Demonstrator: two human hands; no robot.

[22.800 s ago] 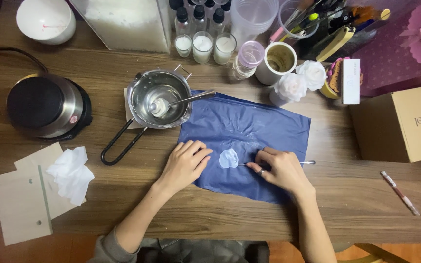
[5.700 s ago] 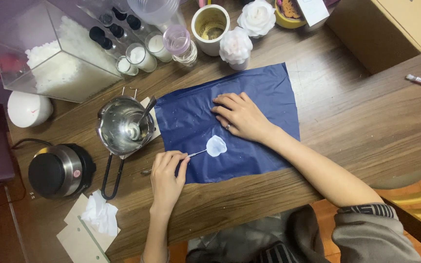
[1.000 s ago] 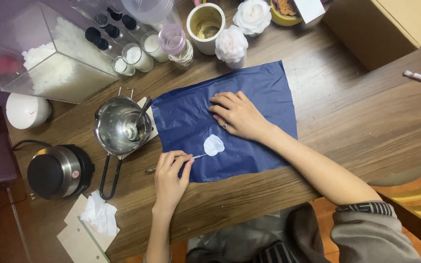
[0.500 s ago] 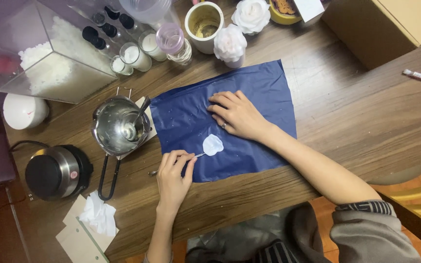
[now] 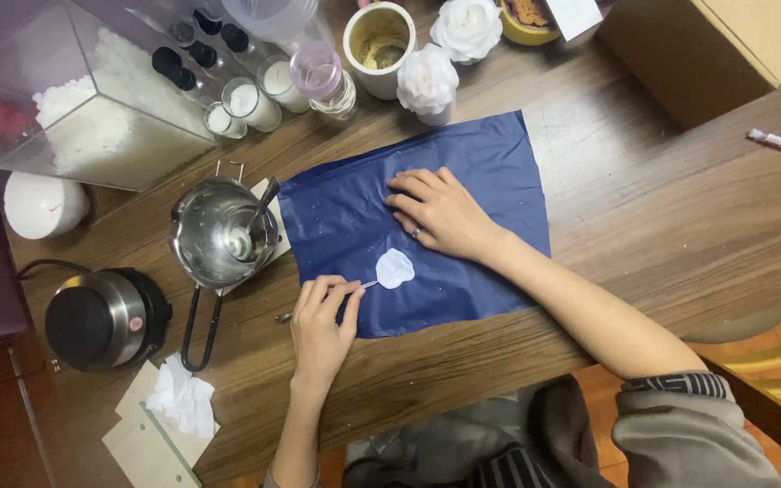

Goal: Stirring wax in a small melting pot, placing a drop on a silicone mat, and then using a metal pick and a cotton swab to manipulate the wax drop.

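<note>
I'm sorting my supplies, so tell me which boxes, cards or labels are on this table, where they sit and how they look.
Cardboard box: far right corner, plain brown.
White card: top edge beside the box, small rectangle.
Round sticker: on the black and steel burner, red and white.

On the wooden table a sheet lies flat, with a wax petal on it between the right hand behind and the left hand in front, whose thin metal tool touches the petal. Left of the sheet sits a melting pot with a spoon in it, and further left a hot plate. Behind the sheet stand a flower candle and a mug.
</note>
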